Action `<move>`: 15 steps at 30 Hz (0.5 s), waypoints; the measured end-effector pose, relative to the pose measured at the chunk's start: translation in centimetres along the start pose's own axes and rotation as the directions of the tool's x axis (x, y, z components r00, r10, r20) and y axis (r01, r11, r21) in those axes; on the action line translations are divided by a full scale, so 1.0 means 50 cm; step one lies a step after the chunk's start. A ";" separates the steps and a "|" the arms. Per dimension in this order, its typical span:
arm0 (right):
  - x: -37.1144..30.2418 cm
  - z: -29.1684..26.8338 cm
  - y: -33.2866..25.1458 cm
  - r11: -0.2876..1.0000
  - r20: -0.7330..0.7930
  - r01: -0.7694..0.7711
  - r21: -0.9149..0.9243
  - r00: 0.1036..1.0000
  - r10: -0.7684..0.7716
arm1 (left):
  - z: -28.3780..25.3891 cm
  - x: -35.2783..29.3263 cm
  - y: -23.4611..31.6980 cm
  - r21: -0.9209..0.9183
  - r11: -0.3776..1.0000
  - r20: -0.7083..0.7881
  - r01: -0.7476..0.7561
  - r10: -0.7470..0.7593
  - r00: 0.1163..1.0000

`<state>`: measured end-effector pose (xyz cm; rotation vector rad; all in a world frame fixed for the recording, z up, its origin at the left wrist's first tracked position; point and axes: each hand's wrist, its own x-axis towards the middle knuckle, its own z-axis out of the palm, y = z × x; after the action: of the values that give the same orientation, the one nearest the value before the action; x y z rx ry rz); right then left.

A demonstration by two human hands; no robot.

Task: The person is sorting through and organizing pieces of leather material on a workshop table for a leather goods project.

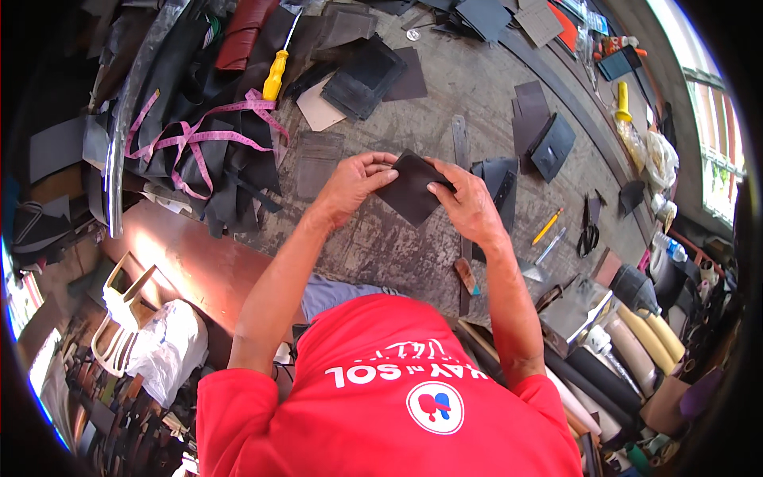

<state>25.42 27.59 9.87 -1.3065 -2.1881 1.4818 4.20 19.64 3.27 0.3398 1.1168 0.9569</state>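
Note:
Between my two hands is a dark brown leather piece point(412, 193), roughly square with rounded corners, held above the worn worktable point(278, 242). My left hand point(358, 184) pinches its left edge between thumb and fingers. On the opposite edge, my right hand point(465, 199) grips it with the thumb on top and the fingers behind. Whether the piece is one layer or a folded wallet, I cannot tell. Under and beside my right hand lie dark leather pieces point(502, 187). A brown leather panel point(319, 164) lies flat just left of my left hand.
A pink tape measure point(191, 137) and yellow-handled screwdriver point(276, 75) lie at the left on dark scraps. Stacked black leather pieces point(364, 77) sit beyond my hands. To the right are a pencil point(548, 226), a pen point(550, 246) and black-handled scissors point(588, 238). Rolled material point(636, 342) crowds the lower right.

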 end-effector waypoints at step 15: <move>-0.078 0.100 0.057 0.757 -0.093 -0.289 0.587 0.904 0.417 | 0.022 -0.014 -0.039 0.208 0.978 -0.123 0.010 0.016 0.992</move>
<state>26.39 21.70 6.28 -1.6092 -1.2454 1.8169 6.01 18.20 2.87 0.4576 1.3352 0.8743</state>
